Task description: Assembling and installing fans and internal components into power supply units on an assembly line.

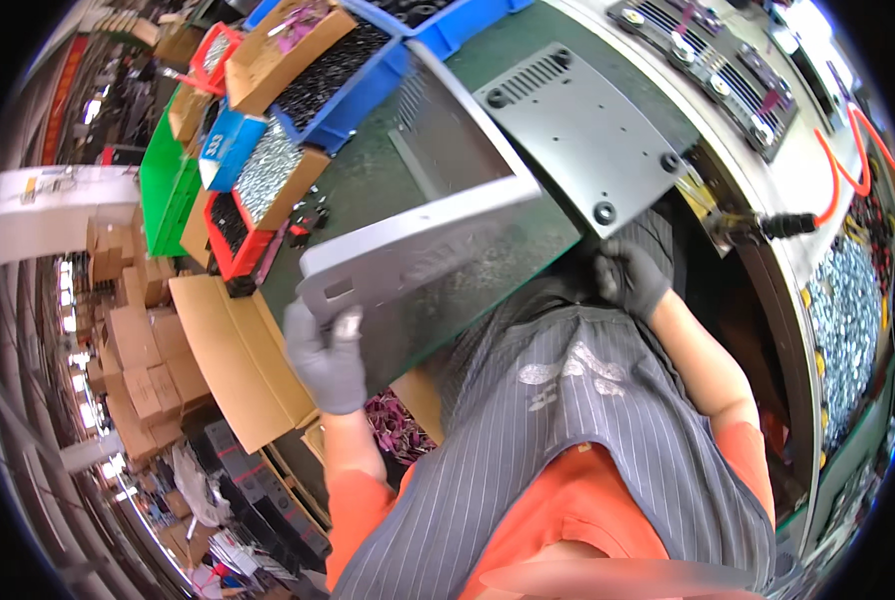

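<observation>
My left hand [326, 362], grey glove, fingers [349, 322] clamped on the near corner of a grey metal panel [423, 235] – panel tilted up off the green desk [488, 75]. My right hand [630, 278], dark glove, fingers curled at the panel's far lower edge, just under a flat perforated plate [578, 130] – grip there unclear. Bins of screws [268, 170] lie beyond my left fingers.

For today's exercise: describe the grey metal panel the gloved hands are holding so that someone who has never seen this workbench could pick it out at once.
Start at the green workbench beside the blue bins of dark parts. Held above its near edge is a bent grey sheet-metal panel. The left hand grips its long flange and the right hand its corner; unlike its neighbours, it has vent slots and black rubber feet.
</observation>
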Available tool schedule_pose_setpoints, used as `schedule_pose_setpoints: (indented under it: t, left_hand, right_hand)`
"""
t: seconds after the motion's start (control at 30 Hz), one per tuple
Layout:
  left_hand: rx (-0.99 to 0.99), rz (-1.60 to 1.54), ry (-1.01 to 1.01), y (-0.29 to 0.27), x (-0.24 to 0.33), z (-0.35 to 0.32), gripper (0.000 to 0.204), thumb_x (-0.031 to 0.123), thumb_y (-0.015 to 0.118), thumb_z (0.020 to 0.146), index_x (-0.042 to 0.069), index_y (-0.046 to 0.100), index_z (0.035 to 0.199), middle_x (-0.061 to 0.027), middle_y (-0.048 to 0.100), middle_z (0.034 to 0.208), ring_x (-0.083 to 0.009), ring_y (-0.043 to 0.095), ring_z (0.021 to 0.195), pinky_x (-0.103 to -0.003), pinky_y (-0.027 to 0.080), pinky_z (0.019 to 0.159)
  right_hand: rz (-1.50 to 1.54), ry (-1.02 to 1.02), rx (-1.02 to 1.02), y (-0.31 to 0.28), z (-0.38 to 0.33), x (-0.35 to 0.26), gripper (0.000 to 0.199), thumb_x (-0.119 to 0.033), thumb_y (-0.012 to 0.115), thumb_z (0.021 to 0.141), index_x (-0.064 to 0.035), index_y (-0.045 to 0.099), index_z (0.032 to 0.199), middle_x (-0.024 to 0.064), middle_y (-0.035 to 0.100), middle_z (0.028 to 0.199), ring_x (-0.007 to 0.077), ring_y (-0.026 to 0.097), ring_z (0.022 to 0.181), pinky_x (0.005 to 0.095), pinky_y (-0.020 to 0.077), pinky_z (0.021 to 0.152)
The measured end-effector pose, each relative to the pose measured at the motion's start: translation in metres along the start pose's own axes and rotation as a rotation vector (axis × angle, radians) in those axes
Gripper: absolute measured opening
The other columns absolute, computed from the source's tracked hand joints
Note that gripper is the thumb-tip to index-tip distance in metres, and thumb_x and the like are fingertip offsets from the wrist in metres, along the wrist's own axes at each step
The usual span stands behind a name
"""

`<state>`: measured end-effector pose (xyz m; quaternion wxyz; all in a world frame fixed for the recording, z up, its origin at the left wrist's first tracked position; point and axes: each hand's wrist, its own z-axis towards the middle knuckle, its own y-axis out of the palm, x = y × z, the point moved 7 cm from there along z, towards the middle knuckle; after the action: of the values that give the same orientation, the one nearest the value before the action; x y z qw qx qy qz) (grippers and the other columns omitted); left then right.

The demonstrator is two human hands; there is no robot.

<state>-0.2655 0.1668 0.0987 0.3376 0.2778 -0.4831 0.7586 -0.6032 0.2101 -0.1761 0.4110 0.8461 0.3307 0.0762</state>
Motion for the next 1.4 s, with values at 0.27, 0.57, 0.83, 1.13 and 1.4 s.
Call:
schedule_pose_setpoints:
  t: [0.27, 0.57, 0.83, 1.13, 1.4]
  left_hand:
    - [-0.184, 0.027, 0.270, 0.017, 0.060, 0.011, 0.043, 0.026, 0.089, 0.067, 0.010, 0.068, 0.101, -0.0041, 0.060, 0.081, -0.0204, 0.057, 0.076, -0.038, 0.049, 0.079]
    - [-0.552, -0.215, -0.177, 0.080, -0.045, -0.041, 0.032, 0.016, 0.074, 0.085, 0.003, 0.060, 0.112, -0.0103, 0.063, 0.097, -0.0250, 0.064, 0.088, -0.038, 0.051, 0.080]
    - [-0.538, -0.142, 0.187, 0.119, -0.025, -0.022, 0.023, 0.007, 0.065, 0.083, 0.005, 0.062, 0.105, -0.0133, 0.062, 0.095, -0.0322, 0.062, 0.090, -0.039, 0.051, 0.082]
    - [-0.030, 0.745, 0.200, 0.022, -0.119, 0.098, 0.045, 0.031, 0.069, 0.084, 0.014, 0.055, 0.124, -0.0124, 0.058, 0.120, -0.0353, 0.050, 0.117, -0.048, 0.043, 0.097]
    - [0.047, 0.738, 0.178, 0.024, -0.127, 0.109, 0.030, 0.026, 0.065, 0.090, 0.011, 0.060, 0.115, -0.0164, 0.061, 0.100, -0.0361, 0.057, 0.097, -0.048, 0.047, 0.086]
  right_hand:
    - [-0.389, -0.327, -0.672, 0.186, -0.190, -0.033, 0.067, -0.010, 0.072, 0.080, 0.0102, 0.045, 0.138, 0.0189, 0.067, 0.075, 0.0207, 0.062, 0.054, 0.0268, 0.0481, 0.053]
    - [-1.173, -0.916, 0.122, 0.135, -0.164, -0.133, 0.032, -0.012, 0.078, 0.080, 0.0019, 0.064, 0.105, 0.0013, 0.063, 0.079, 0.0057, 0.056, 0.065, 0.0189, 0.0429, 0.056]
    - [-1.067, -0.920, -0.077, 0.183, -0.111, -0.170, 0.025, -0.005, 0.071, 0.082, -0.0020, 0.060, 0.105, 0.0016, 0.065, 0.085, 0.0063, 0.058, 0.068, 0.0199, 0.0446, 0.059]
    - [-0.890, -1.464, 0.060, 0.171, -0.132, -0.143, 0.050, -0.007, 0.057, 0.094, 0.0017, 0.045, 0.142, 0.0095, 0.066, 0.096, 0.0114, 0.059, 0.078, 0.0248, 0.0483, 0.072]
    - [-0.794, -1.408, -0.035, 0.161, -0.138, -0.091, 0.033, -0.003, 0.065, 0.086, -0.0022, 0.057, 0.119, 0.0088, 0.066, 0.103, 0.0152, 0.064, 0.088, 0.0287, 0.0520, 0.078]
